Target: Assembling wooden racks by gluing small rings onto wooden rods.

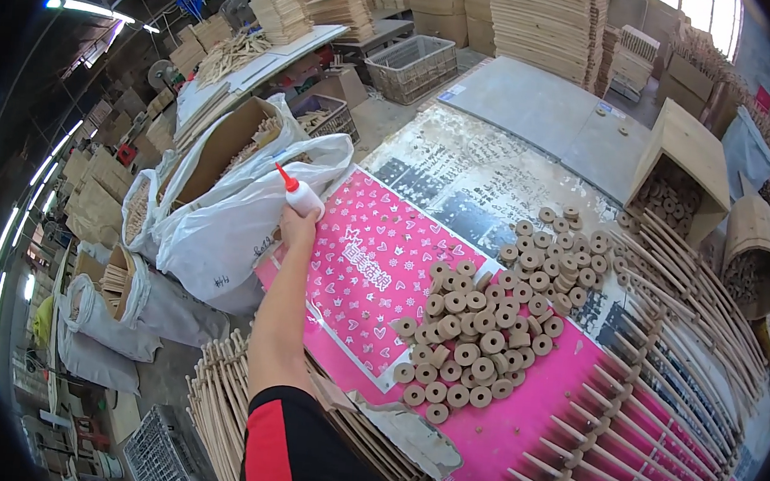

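My left hand [296,228] is wrapped round a white squeeze bottle [305,200] with a red pointed nozzle. The bottle is raised near the left edge of the table, its tip toward the upper left. Beside the hand lies a pink patterned sheet [350,229] covering part of the table. A heap of small round wooden discs with centre holes [491,342] sits on it, to the right of my forearm. Further right, a long row of slender wooden sticks [622,409] is joined to a line of such discs. My right hand is out of view.
White woven bags [212,250] with cardboard boxes stand left of the table. Bundled sticks [214,399] lie along the near edge. An open wooden box [688,165] and a round container [755,256] lie at the right. Stacked boards [546,27] rise at the back.
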Tool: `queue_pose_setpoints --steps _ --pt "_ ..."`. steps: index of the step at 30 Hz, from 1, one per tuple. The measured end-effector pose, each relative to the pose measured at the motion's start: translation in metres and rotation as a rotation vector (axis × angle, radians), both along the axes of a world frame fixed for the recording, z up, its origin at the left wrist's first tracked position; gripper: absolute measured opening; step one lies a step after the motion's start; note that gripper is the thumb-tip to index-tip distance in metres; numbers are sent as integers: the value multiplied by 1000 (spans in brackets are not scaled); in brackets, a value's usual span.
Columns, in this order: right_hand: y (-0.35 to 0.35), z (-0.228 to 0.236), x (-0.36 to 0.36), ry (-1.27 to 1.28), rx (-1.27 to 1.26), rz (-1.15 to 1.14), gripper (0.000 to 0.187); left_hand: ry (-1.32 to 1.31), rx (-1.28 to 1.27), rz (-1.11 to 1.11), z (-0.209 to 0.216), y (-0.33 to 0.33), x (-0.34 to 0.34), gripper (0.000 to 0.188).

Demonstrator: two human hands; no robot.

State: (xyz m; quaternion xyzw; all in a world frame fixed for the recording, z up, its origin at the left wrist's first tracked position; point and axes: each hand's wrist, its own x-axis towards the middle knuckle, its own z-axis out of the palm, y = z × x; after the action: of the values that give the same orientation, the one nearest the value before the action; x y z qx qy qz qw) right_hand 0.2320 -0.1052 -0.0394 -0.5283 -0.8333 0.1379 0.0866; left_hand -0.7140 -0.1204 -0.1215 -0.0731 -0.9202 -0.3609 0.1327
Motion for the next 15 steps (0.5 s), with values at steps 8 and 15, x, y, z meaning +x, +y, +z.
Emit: queue_pose_setpoints --steps 8,15 --pt "-23 9 4 -118 -22 -60 19 -85 -28 -138 -16 49 5 59" --pt "-2 -16 3 25 4 -53 18 -426 160 -479 -11 -28 -79 27"
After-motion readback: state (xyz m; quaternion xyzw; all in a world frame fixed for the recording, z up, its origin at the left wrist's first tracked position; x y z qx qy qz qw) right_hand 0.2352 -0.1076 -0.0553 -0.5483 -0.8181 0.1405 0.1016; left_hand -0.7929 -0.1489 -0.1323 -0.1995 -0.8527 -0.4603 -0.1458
